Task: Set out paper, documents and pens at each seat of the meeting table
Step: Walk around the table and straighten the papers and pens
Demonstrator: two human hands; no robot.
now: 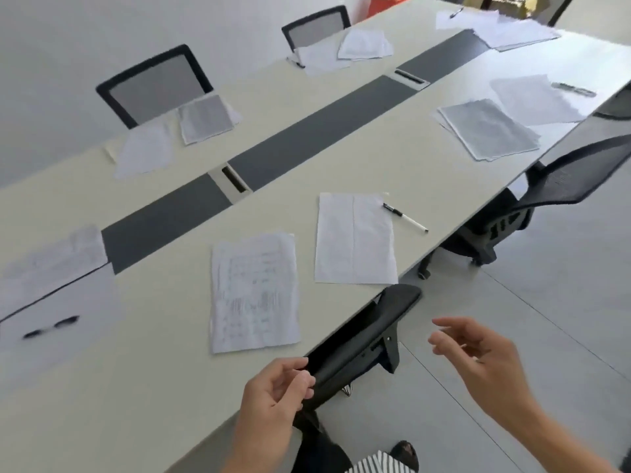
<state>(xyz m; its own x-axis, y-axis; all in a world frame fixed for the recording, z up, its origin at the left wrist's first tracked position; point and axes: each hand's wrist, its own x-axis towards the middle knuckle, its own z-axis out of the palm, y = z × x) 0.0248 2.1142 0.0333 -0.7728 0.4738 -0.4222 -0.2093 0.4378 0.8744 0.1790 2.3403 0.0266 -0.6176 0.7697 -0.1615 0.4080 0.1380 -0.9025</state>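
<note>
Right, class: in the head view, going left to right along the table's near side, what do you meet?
Dark pen → printed sheet → blank sheet → white pen → paper stack.

I count at least four pens (404, 217), four plain chairs (155, 84), two cable ports (235, 179) and roughly twelve paper piles (355, 238).
</note>
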